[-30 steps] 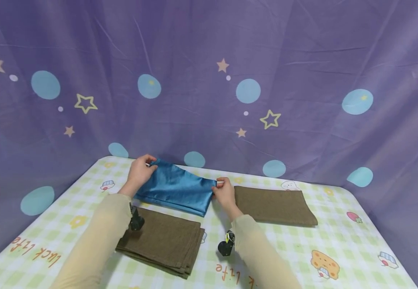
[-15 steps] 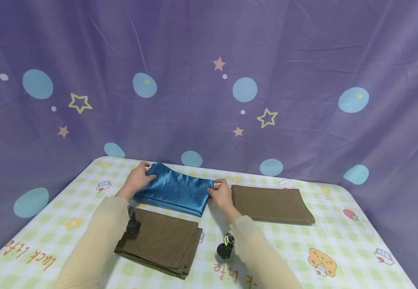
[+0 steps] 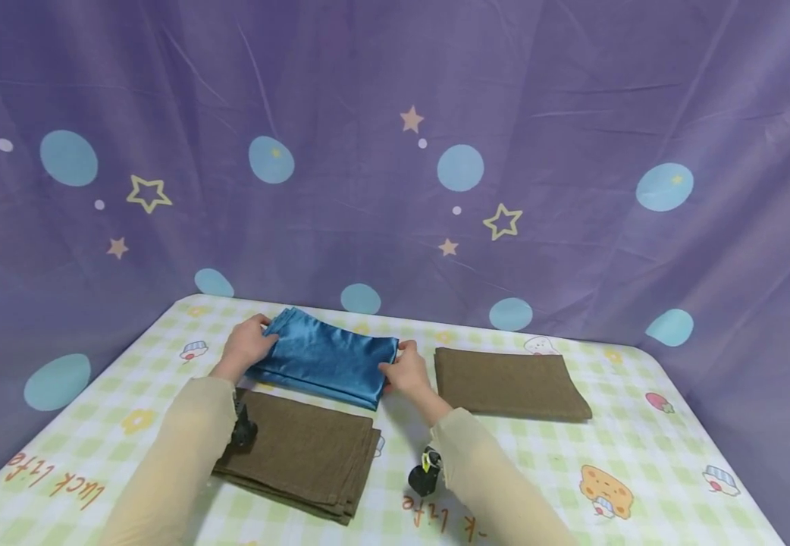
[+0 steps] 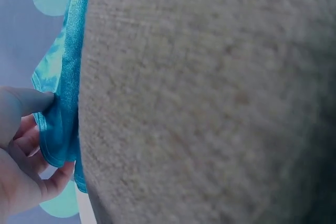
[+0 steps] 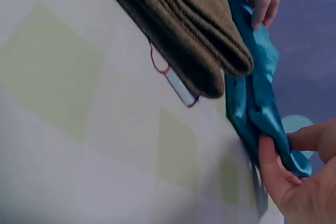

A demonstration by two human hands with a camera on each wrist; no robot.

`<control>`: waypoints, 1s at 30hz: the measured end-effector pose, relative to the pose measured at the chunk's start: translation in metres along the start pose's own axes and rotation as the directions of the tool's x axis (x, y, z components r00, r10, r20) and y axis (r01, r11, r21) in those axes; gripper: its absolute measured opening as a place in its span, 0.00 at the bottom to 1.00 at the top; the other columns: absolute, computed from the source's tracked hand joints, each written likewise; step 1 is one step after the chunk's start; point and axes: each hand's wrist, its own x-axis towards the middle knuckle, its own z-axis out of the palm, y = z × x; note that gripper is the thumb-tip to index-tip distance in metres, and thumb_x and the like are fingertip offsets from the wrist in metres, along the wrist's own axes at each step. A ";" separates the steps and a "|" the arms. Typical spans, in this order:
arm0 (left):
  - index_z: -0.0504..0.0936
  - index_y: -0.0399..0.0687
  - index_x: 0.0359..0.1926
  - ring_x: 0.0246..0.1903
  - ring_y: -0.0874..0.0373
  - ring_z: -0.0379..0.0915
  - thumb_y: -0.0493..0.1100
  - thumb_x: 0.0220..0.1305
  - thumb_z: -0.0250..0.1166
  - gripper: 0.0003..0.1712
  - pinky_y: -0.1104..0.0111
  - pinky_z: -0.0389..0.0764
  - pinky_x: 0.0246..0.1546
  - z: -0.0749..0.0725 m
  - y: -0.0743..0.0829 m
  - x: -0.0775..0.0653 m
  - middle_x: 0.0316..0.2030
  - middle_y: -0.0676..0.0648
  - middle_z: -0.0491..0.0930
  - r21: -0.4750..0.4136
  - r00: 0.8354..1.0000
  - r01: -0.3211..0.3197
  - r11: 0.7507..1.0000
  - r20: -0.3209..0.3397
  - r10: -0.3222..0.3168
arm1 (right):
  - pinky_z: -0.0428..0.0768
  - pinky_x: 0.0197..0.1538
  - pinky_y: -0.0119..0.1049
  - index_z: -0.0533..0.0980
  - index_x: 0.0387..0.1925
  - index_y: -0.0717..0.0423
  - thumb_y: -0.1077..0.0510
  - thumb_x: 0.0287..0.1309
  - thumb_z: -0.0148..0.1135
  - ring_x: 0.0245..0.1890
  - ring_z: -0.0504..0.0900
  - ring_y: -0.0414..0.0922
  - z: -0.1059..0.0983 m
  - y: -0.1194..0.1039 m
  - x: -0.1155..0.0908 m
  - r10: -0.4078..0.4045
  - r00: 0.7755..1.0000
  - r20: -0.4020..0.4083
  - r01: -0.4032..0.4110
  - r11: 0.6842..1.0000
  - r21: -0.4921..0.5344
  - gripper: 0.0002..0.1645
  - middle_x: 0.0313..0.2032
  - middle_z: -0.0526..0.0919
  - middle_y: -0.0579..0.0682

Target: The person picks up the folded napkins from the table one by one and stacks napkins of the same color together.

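Observation:
A shiny blue folded cloth (image 3: pixel 323 356) lies toward the back left of the table, behind a stack of folded brown cloths (image 3: pixel 302 451). At its left end my left hand (image 3: pixel 245 345) pinches the layered edge; the left wrist view shows the thumb (image 4: pixel 37 99) on top and fingers beneath. My right hand (image 3: pixel 409 371) holds the right end, and in the right wrist view the blue fabric (image 5: pixel 265 103) runs between thumb and fingers. Brown cloth (image 4: pixel 199 98) fills most of the left wrist view.
Another folded brown cloth (image 3: pixel 512 384) lies to the right of my right hand. The table wears a green and white checked cover (image 3: pixel 538 478) with printed figures. A purple curtain (image 3: pixel 368 98) hangs right behind the back edge.
The back left corner of the blue cloth has come down, and the cloth lies flatter. Both hands have shifted slightly left in the view, the left one also lower.

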 end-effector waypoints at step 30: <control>0.73 0.24 0.44 0.45 0.34 0.70 0.41 0.52 0.62 0.23 0.51 0.70 0.46 -0.017 -0.008 -0.017 0.43 0.28 0.74 -0.004 0.997 0.035 0.999 0.070 -0.034 | 0.76 0.22 0.31 0.65 0.48 0.63 0.63 0.48 0.65 0.13 0.76 0.41 -0.005 0.003 0.007 -0.001 0.999 -0.052 -0.007 0.989 -0.145 0.26 0.31 0.79 0.54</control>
